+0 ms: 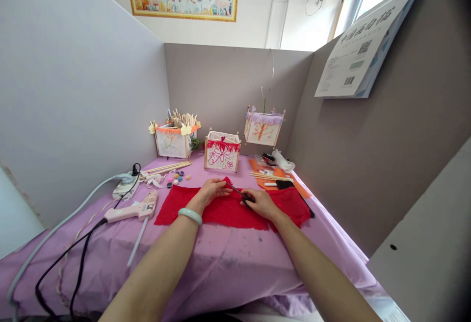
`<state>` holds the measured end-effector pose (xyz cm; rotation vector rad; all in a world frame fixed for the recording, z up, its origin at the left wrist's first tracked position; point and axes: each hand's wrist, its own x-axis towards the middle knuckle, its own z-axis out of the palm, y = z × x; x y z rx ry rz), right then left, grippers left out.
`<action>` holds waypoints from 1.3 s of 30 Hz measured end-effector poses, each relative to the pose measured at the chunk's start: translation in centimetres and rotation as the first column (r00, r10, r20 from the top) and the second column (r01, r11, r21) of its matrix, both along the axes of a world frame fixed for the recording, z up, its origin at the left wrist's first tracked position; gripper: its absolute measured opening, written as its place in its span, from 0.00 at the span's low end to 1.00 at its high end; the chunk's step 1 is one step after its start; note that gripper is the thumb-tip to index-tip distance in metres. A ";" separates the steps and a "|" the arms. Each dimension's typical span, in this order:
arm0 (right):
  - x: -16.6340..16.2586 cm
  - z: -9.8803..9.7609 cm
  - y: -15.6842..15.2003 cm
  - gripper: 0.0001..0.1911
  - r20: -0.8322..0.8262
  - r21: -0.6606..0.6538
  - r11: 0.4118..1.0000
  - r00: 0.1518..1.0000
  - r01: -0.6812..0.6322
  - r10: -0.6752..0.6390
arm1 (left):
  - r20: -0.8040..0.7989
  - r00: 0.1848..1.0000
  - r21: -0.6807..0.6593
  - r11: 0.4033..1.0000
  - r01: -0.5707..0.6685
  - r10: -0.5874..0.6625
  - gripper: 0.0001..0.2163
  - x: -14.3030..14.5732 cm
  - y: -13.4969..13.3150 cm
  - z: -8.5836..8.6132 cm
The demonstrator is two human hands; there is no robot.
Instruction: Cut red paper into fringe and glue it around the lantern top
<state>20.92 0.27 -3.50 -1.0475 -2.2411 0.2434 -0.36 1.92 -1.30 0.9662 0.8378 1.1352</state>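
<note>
A long piece of red cloth (235, 216) lies across the table in front of me. My left hand (213, 190) is closed on the far edge of this cloth and lifts a small part of it. Black-handled scissors (247, 198) sit in my right hand (263, 203), fingers wrapped round the handles. Their blades point left, at the raised bit of cloth by my left fingertips. Whether the blades are parted is too small to tell. More red cloth lies bunched to the right of my right hand.
On the purple tablecloth (221, 263) at left are a pink glue gun (138, 209), a power strip (125, 187) with cables, and coloured buttons (177, 179). Decorated lanterns (222, 158) stand behind the cloth. Sticks and orange sheets (263, 182) lie at right. Partitions (235, 86) enclose the table.
</note>
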 end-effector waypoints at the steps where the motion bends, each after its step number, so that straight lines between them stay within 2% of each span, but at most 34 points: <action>1: 0.0 0.0 0.0 0.15 0.000 -0.001 1.000 1.000 0.000 0.000 | 0.000 1.000 -0.002 1.000 -0.001 0.001 0.02 0.0 0.0 0.0; 8: 0.1 -0.2 0.2 0.14 -0.017 0.007 1.000 1.000 0.005 -0.005 | 0.021 1.000 -0.008 1.000 -0.023 0.023 0.03 -0.1 0.1 0.0; 19: 0.2 0.4 -0.4 0.17 -0.039 -0.027 1.000 0.999 0.004 -0.005 | 0.195 0.976 -0.032 0.995 -0.092 0.097 0.03 -0.9 1.2 -0.5; 39: 0.2 0.6 -0.6 0.15 -0.038 -0.037 0.999 0.999 -0.039 0.037 | 0.161 0.984 -0.029 0.997 -0.077 0.080 0.03 -0.6 0.7 -0.1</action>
